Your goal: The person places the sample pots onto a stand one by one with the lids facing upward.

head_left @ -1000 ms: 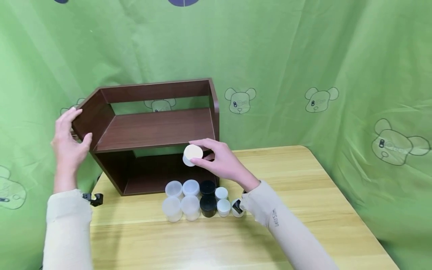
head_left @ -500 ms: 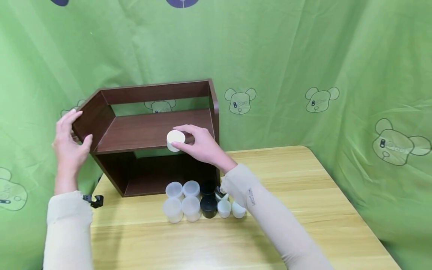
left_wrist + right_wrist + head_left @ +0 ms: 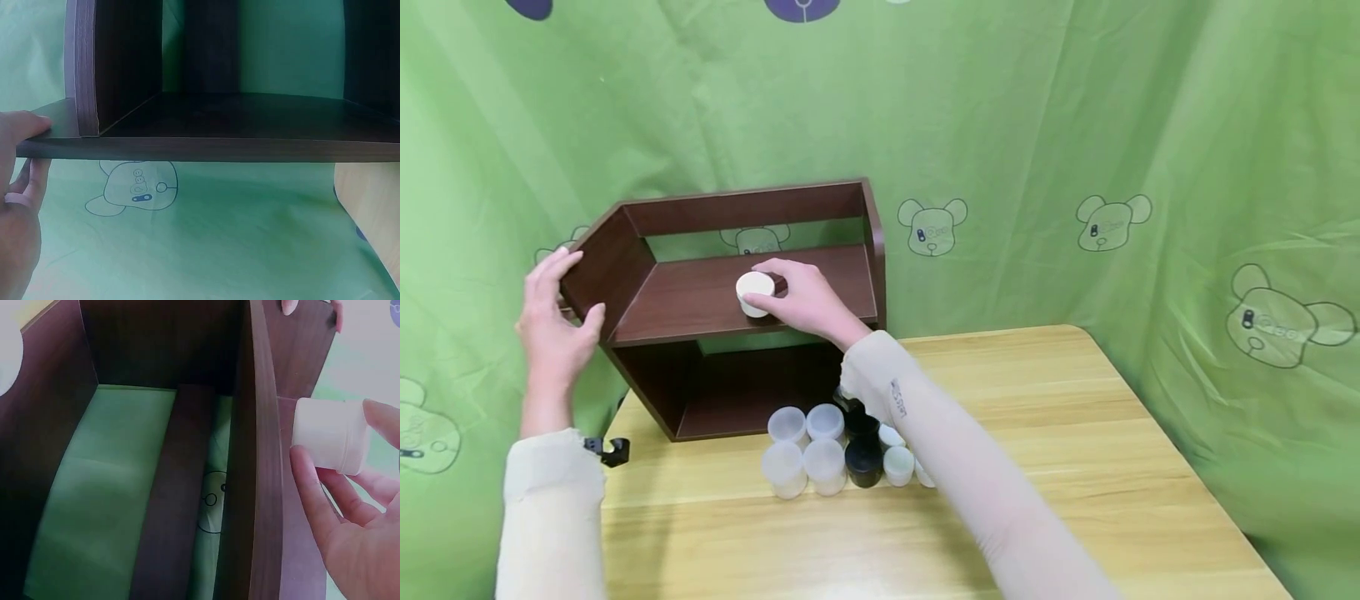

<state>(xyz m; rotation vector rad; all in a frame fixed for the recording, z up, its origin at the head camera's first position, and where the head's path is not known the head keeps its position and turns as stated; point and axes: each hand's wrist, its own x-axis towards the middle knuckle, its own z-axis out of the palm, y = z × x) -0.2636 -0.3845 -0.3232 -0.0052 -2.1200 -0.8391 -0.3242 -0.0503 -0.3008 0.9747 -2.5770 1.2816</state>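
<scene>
My right hand [image 3: 808, 302] pinches a small white lidded jar [image 3: 754, 284] between thumb and fingers, at the front of the upper board of a dark brown two-tier shelf [image 3: 673, 292]. In the right wrist view the jar [image 3: 328, 432] lies across the picture beside the board's edge; whether its base touches the board I cannot tell. My left hand [image 3: 556, 329] holds the shelf's left side panel. The left wrist view shows the thumb on one face of the panel [image 3: 206, 149] and the fingers on the other.
In front of the shelf, on the wooden table [image 3: 1022, 400], several translucent tubs [image 3: 785, 468] stand beside black jars [image 3: 863, 463] and small white jars [image 3: 898, 465]. My right sleeve partly covers the white ones. A green curtain [image 3: 1000, 125] hangs behind and around.
My right hand has carried the white jar left and upward in the head view, from in front of the lower opening to the upper board. The left hand has kept its hold on the shelf.
</scene>
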